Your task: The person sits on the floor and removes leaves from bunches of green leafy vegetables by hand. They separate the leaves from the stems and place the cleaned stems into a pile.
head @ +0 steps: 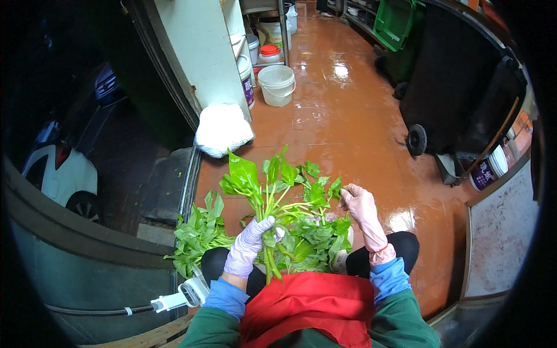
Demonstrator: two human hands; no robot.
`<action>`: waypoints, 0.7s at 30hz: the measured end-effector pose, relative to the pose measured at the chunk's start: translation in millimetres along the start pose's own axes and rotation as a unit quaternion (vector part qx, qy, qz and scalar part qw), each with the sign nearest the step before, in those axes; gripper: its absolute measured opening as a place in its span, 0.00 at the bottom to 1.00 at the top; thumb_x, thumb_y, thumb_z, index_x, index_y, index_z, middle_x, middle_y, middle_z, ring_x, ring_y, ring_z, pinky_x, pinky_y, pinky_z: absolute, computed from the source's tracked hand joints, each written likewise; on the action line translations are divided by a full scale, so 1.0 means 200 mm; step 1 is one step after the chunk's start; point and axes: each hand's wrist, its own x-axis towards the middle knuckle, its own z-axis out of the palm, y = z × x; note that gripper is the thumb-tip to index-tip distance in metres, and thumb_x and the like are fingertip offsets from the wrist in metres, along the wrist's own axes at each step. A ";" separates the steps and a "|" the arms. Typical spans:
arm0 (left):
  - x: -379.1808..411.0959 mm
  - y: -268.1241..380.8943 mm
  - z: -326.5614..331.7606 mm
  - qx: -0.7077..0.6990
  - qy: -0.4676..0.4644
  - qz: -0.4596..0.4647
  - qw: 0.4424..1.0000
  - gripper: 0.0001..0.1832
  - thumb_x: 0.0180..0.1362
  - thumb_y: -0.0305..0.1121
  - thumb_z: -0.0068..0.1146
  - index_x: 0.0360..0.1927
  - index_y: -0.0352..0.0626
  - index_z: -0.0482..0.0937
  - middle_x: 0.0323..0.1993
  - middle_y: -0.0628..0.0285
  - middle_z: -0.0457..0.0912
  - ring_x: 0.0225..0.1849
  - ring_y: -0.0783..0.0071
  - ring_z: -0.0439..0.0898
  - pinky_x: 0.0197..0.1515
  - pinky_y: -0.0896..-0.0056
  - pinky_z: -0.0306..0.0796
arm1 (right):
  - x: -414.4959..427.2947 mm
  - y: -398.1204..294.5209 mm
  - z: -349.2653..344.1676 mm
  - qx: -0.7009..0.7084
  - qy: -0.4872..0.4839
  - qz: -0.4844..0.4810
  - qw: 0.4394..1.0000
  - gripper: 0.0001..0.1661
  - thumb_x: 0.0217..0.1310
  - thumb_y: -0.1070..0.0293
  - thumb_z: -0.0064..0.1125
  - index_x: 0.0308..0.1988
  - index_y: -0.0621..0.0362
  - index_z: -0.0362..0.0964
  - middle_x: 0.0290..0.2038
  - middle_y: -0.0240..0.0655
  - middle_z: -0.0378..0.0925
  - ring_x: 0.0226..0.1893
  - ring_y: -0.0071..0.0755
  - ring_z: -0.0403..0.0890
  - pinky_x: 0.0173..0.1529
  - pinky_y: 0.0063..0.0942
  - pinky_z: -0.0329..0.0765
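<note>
My left hand (251, 247), in a pale lavender glove, is closed around the stems of a bunch of leafy greens (274, 200), whose leaves fan out upward and to the right. The thick stem ends hang below that fist. Held in a pinkish glove, my right hand (358, 202) has its fingertips pinched on a green leaf (334, 188) at the bunch's right side. More loose greens (317, 237) lie in a heap between my knees, partly hidden. Another pile of greens (200, 232) sits on the left beside the door track.
A white bag (223, 130) stands by the wall end. Beyond it is a clear plastic bucket (276, 85). Large wheeled bins (448, 82) line the right, with a long-handled dustpan (447, 168) and a white bucket (489, 169). The tiled floor (339, 117) looks wet.
</note>
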 end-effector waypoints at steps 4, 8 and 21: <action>0.02 0.02 0.07 0.122 0.022 -0.010 0.992 0.18 0.51 0.40 0.58 0.38 0.37 0.73 0.29 0.59 0.79 0.26 0.73 0.77 0.31 0.75 0.71 | -0.01 -0.01 -0.03 0.092 -0.035 0.069 0.993 0.20 0.55 0.55 0.52 0.25 0.63 0.74 0.16 0.34 0.76 0.16 0.30 0.74 0.24 0.28 0.69; 0.05 -0.01 0.10 0.231 0.000 -0.038 0.972 0.20 0.51 0.45 0.58 0.37 0.38 0.74 0.27 0.63 0.78 0.24 0.79 0.74 0.28 0.78 0.69 | -0.01 -0.02 -0.07 0.079 -0.051 0.074 0.993 0.18 0.54 0.58 0.53 0.34 0.63 0.74 0.27 0.38 0.79 0.27 0.30 0.78 0.33 0.27 0.72; 0.06 -0.08 0.08 0.238 -0.017 -0.051 0.970 0.15 0.53 0.35 0.57 0.41 0.36 0.73 0.27 0.63 0.78 0.28 0.76 0.76 0.34 0.76 0.70 | -0.06 -0.08 -0.14 -0.027 -0.116 0.056 0.991 0.18 0.55 0.57 0.53 0.37 0.61 0.74 0.28 0.42 0.78 0.27 0.31 0.79 0.33 0.28 0.73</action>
